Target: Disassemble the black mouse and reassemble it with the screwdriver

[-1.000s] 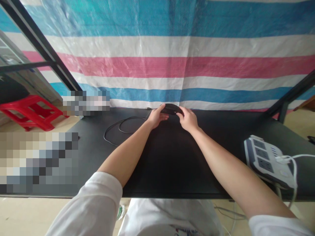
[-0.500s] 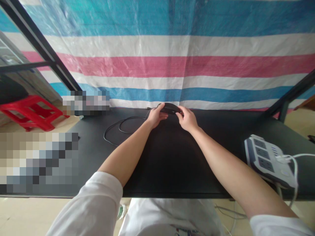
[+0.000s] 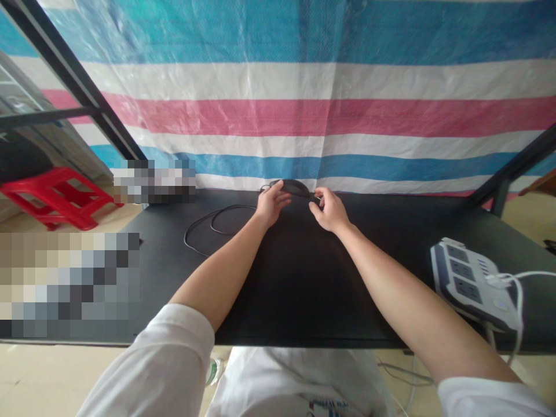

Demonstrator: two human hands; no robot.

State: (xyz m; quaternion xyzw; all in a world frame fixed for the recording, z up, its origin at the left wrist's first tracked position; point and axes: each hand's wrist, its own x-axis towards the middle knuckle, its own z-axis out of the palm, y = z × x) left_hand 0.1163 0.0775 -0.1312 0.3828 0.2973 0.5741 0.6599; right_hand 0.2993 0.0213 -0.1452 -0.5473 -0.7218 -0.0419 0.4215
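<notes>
A black computer mouse (image 3: pixel 297 187) is held just above the far part of the black table. My left hand (image 3: pixel 270 205) is closed on its left end, thumb over the top and fingers underneath. The mouse's thin black cable (image 3: pixel 204 219) comes out near that hand and lies in loops on the table to its left. Just off the mouse's right end, my right hand (image 3: pixel 330 209) has thumb and index finger apart, with nothing visible between them. The mouse's underside is hidden from view.
A white power strip (image 3: pixel 475 284) with white cables plugged in sits at the table's right. Blurred-out items lie at the left. Behind the black table (image 3: pixel 304 289) hangs a striped plastic sheet (image 3: pixel 278 116). A red stool (image 3: pixel 61 197) stands beyond the left edge.
My right hand has let go of the mouse's right end, and its fingers have parted. The mouse has tilted and shifted slightly left in my left hand.
</notes>
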